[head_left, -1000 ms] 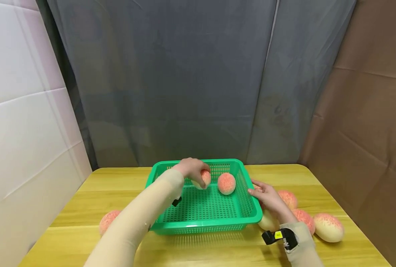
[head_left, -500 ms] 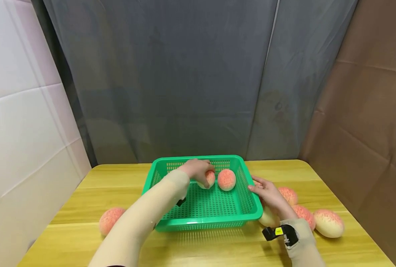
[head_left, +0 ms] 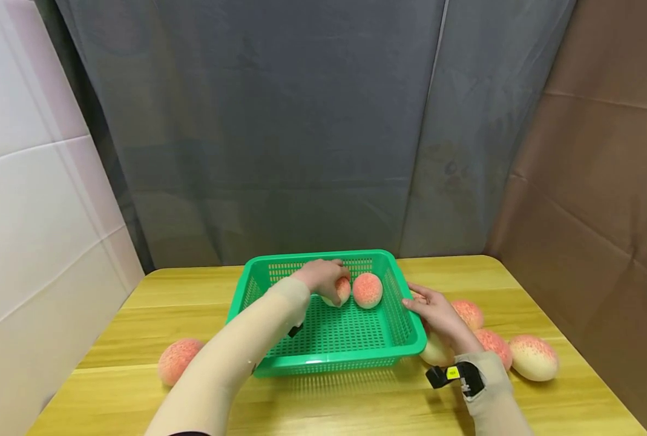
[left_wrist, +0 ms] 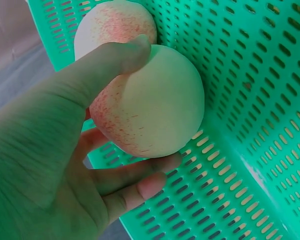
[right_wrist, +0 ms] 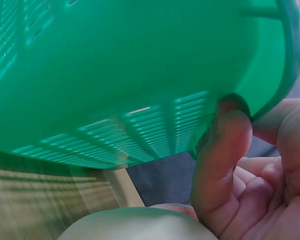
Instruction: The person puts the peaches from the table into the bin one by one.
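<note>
A green slotted basket (head_left: 328, 362) stands mid-table. Inside it my left hand (head_left: 323, 276) grips a pink-and-cream peach (head_left: 342, 292), thumb on top and fingers curled beneath (left_wrist: 140, 187), low over the basket floor (left_wrist: 250, 100). A second peach (head_left: 367, 290) lies just right of it, close to or touching the held peach (left_wrist: 155, 100). My right hand (head_left: 434, 312) holds the basket's right rim, with the thumb (right_wrist: 222, 160) pressed under the lip of the outer wall (right_wrist: 115, 75).
Several more peaches lie on the yellow wooden table: one at the left (head_left: 178, 360), others right of the basket (head_left: 533, 357), one of them just under my right hand (right_wrist: 140, 225). A grey curtain hangs behind and a brown wall stands at the right.
My left hand has brought its peach slightly closer to the other peach in the basket. My right hand stays on the rim.
</note>
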A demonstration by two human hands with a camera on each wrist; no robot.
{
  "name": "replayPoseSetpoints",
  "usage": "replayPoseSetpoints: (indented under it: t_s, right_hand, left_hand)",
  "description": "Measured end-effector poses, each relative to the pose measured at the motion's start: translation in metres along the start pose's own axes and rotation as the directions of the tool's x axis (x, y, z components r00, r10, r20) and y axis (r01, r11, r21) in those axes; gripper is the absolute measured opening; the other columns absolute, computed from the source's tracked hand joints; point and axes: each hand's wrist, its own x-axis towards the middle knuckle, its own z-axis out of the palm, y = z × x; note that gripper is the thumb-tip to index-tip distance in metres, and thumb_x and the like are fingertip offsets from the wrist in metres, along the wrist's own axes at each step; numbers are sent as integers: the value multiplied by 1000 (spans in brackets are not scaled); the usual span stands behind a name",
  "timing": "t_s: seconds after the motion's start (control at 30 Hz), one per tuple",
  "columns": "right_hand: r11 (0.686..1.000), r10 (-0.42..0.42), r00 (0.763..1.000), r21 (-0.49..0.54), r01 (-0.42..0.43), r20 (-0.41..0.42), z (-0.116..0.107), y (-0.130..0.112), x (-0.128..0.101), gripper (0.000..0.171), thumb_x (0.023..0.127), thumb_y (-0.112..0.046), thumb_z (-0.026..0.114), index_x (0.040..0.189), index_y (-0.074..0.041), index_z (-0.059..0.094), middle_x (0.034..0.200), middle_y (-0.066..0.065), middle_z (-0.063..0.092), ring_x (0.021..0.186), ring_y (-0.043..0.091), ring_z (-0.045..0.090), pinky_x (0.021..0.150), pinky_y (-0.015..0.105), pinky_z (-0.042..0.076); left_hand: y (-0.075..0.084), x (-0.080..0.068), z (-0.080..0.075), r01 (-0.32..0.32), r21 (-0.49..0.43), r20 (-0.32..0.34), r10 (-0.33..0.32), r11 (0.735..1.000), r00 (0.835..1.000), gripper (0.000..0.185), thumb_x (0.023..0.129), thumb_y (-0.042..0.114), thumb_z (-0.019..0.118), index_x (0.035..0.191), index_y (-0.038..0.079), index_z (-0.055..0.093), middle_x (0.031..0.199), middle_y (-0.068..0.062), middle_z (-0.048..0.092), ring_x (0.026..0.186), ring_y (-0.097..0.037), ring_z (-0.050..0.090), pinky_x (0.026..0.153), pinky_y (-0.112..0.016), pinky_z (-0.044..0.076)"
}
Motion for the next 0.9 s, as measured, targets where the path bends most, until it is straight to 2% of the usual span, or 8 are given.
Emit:
replayPoseSetpoints:
  t_s: [0.33, 0.53, 0.7, 0.9]
  right_hand:
    - [1000, -2, 1000, -8, 2, 5, 5, -1, 1, 63, 99, -15, 57, 149, 7, 26, 102, 29, 66, 81, 29, 70, 65, 34, 57]
    - [1000, 6, 1000, 1, -6, 9, 6, 0, 0, 63, 99, -15, 58, 149, 7, 26, 102, 30, 66, 82, 32, 69, 65, 35, 57]
    - [1000, 12, 1000, 11, -12, 14, 3, -1, -3, 64, 99, -16, 57, 150, 6, 25, 104, 29, 66, 85, 33, 69, 68, 37, 58]
    - [1000, 10, 1000, 16, -10, 7, -2, -3, -6, 65, 99, -17, 57, 150, 5, 24, 104, 29, 66, 85, 34, 69, 68, 38, 58]
  left_hand:
    - [-2, 1, 7, 22, 1, -2, -22, 1000, 1000, 51, 75, 38, 83, 121, 25, 65, 118, 1, 46, 83, -18, 52, 71, -34, 47]
    - [-2, 0, 12, 28, -13, -9, -28, 1000, 1000, 51, 74, 38, 84, 119, 26, 65, 121, 0, 46, 85, -17, 52, 74, -35, 48]
    - [3, 1, 14, 22, -34, -20, -23, 999, 1000, 52, 74, 36, 84, 120, 25, 65, 131, -4, 46, 89, -19, 54, 77, -35, 47]
    - [7, 6, 13, 27, -21, -29, -28, 999, 999, 56, 75, 38, 83, 126, 26, 62, 130, -6, 45, 87, -21, 54, 71, -34, 48]
